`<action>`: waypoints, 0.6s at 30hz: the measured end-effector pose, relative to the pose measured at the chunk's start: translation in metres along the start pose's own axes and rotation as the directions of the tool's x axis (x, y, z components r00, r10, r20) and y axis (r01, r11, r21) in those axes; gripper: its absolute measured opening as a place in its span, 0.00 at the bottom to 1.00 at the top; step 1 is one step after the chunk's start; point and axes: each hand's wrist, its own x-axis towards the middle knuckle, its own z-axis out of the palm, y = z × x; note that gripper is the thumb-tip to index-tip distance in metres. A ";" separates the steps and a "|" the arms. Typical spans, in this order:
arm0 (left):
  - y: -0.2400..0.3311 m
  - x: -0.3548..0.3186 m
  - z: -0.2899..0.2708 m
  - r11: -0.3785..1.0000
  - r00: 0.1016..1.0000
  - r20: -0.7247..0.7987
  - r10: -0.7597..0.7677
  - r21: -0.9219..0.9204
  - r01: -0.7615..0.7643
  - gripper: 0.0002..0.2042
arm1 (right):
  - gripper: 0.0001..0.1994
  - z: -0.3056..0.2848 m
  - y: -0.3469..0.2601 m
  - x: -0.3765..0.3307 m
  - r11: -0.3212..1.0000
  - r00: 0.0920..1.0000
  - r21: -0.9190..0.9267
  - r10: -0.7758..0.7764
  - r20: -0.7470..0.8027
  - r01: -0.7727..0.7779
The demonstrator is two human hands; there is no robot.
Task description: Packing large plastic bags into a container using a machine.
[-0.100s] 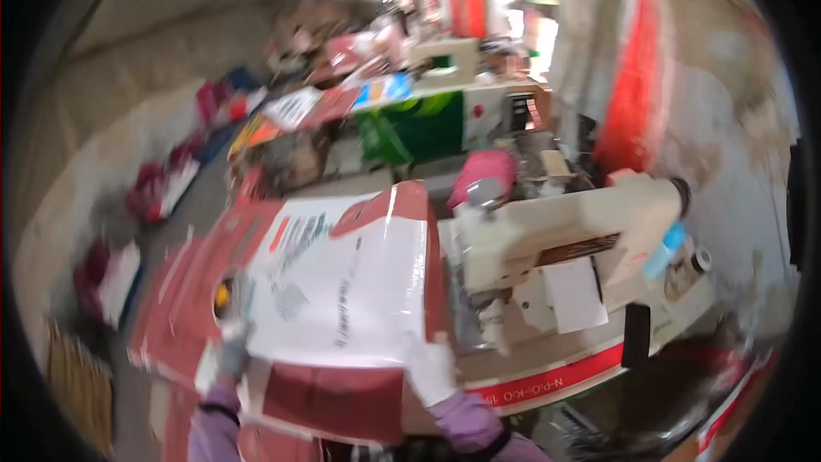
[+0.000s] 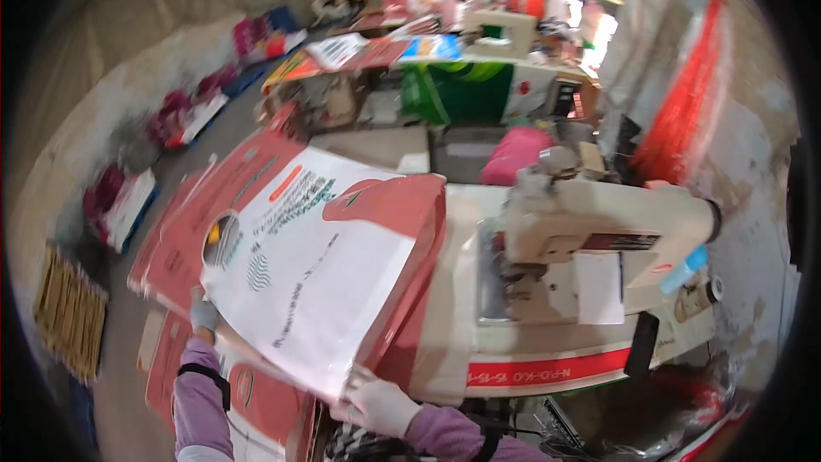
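Observation:
A red and white printed sack (image 2: 316,265) lies slantwise over a pile of similar red sacks (image 2: 180,244), left of the sewing machine (image 2: 590,222). My right hand (image 2: 376,404), in a pale glove, is closed on its near corner, fingertips partly hidden by the edge. My left hand (image 2: 203,312), in a greyish glove, is at the sack's left corner; its fingers are mostly hidden there. More red sacks (image 2: 256,393) lie lower down, below the held sack's near edge.
A white paper (image 2: 600,288) hangs on the machine, near a black object (image 2: 640,344) and a light-blue tube (image 2: 684,269). Red strands (image 2: 684,111) hang at the right wall. A pink cushion-like thing (image 2: 517,154) sits behind the machine. Bundles (image 2: 120,205) line the left wall.
The sack has turned clockwise, its near right corner drawn toward me and leftward with my right hand. My view has swung left, so the machine appears farther right.

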 end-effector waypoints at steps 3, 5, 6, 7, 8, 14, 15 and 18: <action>0.012 -0.085 0.019 0.311 0.811 0.538 -0.232 -0.748 0.586 0.24 | 0.28 -0.009 0.060 -0.036 0.778 0.770 0.450 0.583 -0.258 -0.438; 0.025 -0.182 -0.005 0.374 0.829 0.528 -0.183 -0.742 0.556 0.21 | 0.39 -0.068 0.073 -0.007 0.837 0.608 -0.028 0.373 -0.701 -0.546; -0.001 -0.219 -0.017 0.561 0.911 0.394 -0.124 -0.729 0.391 0.19 | 0.37 -0.075 0.076 0.014 0.804 0.598 -0.153 0.285 -0.749 -0.575; -0.054 -0.243 -0.034 0.667 0.886 0.415 -0.205 -0.604 0.437 0.15 | 0.33 -0.082 0.081 0.039 0.822 0.675 -0.122 0.361 -0.644 -0.556; -0.070 -0.262 -0.043 0.736 0.844 0.451 -0.290 -0.459 0.498 0.11 | 0.29 -0.084 0.085 0.055 0.824 0.737 -0.110 0.427 -0.523 -0.556; -0.261 -0.375 -0.186 0.875 0.833 -0.397 -0.385 -0.445 0.192 0.10 | 0.11 0.046 -0.052 0.104 0.917 0.834 0.115 -0.396 0.385 0.382; -0.251 -0.399 -0.181 0.961 0.850 -0.451 -0.273 -0.175 0.216 0.11 | 0.11 0.070 -0.052 0.102 0.922 0.828 0.109 -0.383 0.409 0.373; -0.327 -0.522 -0.238 0.840 0.740 -0.440 -0.509 -0.440 0.317 0.12 | 0.09 0.162 -0.041 0.108 0.893 0.793 0.298 -0.440 0.421 0.337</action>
